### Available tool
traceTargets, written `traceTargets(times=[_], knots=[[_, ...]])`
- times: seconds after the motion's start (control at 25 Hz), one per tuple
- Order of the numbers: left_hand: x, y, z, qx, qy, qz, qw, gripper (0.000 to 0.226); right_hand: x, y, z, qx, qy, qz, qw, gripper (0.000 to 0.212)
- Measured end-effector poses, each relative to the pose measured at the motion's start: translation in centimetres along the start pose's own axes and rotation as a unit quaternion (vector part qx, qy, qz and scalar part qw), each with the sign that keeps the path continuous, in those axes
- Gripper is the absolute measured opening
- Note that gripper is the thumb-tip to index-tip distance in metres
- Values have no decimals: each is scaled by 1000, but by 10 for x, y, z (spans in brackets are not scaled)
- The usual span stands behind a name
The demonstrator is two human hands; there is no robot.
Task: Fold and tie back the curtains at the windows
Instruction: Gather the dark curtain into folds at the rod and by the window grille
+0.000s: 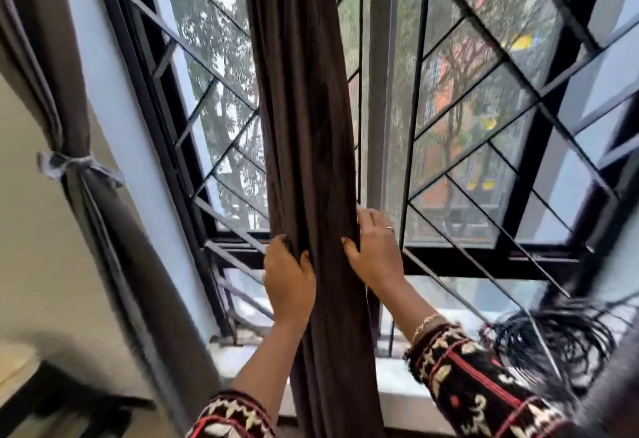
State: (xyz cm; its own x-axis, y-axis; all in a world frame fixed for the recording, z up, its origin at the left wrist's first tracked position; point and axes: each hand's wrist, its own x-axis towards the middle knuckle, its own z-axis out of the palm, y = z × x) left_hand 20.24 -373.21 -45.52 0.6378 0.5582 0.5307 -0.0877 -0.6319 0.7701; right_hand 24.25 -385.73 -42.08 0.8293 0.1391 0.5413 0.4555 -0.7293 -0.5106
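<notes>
Curtain (304,126), brown pleated cloth in a column, left grip (288,278) and right grip (375,254) curled round it

The centre curtain (304,126) is matt dark-brown cloth, softly pleated. The window grille (207,65) is smooth black-painted metal. At nine o'clock, a pale woven cloth tie (65,164).
</notes>
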Motion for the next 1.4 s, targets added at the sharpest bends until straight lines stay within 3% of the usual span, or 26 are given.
traceTargets(times=[0.2, 0.32, 0.44, 0.68, 0.92, 1.16, 1.4], knots=[[-61, -49, -21, 130, -114, -57, 983, 40, -74, 19, 33, -108, -78, 31, 991, 77], [-98, -76, -37, 209, -185, 88, 956, 31, -124, 22, 45, -140, -100, 36, 984, 80], [-128, -92, -43, 267, -242, 253, 898, 43, -166, 26, 44, -168, -132, 38, 976, 80], [-170, -71, -26, 272, -293, 362, 842, 61, -232, 61, 9, -283, -144, 78, 945, 88], [-210, -39, 19, 220, -340, 406, 820, 75, -278, 120, -45, -345, -112, 150, 920, 89], [-248, 15, 81, 195, -359, 439, 800, 73, -297, 170, -103, -379, -66, 193, 903, 81], [-273, 98, 149, 119, -319, 421, 840, 68, -279, 246, -183, -401, 0, 148, 904, 73]])
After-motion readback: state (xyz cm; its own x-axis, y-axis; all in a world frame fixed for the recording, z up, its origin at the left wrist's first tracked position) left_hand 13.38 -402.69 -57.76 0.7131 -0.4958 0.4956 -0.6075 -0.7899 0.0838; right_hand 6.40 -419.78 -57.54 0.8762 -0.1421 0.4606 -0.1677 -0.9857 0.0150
